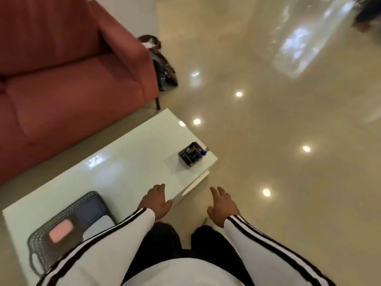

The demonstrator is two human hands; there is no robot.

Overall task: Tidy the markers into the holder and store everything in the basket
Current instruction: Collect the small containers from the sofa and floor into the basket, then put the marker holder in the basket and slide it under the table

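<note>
A small grey holder with several markers standing in it sits near the far right corner of the white table. A dark perforated basket rests at the near left of the table, holding a pink case, a dark blue item and something white. My left hand hovers over the table's near edge, fingers apart and empty. My right hand hangs over the floor just right of the table, also open and empty. My left sleeve hides the basket's near corner.
A red sofa stands behind the table at the left. A dark bag lies on the floor beside the sofa's arm. Glossy beige floor spreads to the right with light reflections.
</note>
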